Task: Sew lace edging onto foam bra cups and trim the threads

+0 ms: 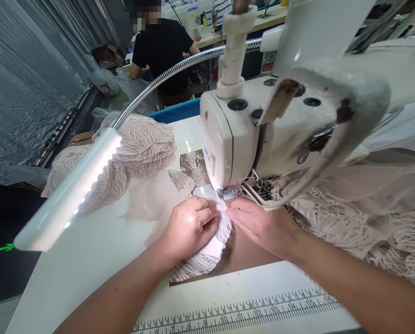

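Note:
A piece of pale lace fabric (198,266) lies under the needle area of a white sewing machine (242,134). My left hand (191,227) is closed with curled fingers, pinching the lace just in front of the presser foot (226,192). On the other side, my right hand (259,225) presses its fingers together at the right edge of the same lace, close to the foot. My fingertips partly hide the edge they hold. Beneath the lace is a brown plate (252,255) set on the white table.
Bundled lace pieces (141,144) lie at the back left, and more lace (333,208) is heaped at right. A lit lamp (71,190) on a bendable neck hangs at left. A printed ruler (242,313) runs along the front. Behind, a person (164,51) sits at another machine.

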The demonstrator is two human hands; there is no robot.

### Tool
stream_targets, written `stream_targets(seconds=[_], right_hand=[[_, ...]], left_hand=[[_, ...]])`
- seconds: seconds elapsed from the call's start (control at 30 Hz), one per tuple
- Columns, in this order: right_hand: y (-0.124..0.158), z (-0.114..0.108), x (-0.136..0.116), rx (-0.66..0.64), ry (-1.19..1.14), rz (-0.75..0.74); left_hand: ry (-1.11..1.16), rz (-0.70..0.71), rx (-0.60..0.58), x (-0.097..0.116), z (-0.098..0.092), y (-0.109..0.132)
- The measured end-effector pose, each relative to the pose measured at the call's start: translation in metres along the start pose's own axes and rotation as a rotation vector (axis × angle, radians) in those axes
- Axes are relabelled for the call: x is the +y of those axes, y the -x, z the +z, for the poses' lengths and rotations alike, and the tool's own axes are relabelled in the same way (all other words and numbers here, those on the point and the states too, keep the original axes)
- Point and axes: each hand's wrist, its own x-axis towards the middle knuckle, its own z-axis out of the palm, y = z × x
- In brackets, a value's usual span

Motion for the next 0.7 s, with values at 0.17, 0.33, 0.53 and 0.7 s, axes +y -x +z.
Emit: stream_targets(seconds=[0.17, 0.33, 0.53, 0.7], right_hand=[[0.002, 0.0, 0.002, 0.04, 0.021, -0.043], [-0.002, -0.002, -0.001, 0.053, 0.072, 0.02], [-0.009, -0.002, -0.004, -0.008, 0.068, -0.005], [-0.008, -0.003, -0.002, -0.021, 0.071, -0.018]], left_hand=[[0.012, -0.019, -0.021, 0.001, -0.002, -0.001], [0.042, -0.046, -0.02, 0.002, -0.002, -0.001], [0.076, -0.077, -0.025, 0.005, -0.003, -0.004], [0.088, -0.096, -0.031, 0.006, -0.002, -0.005]])
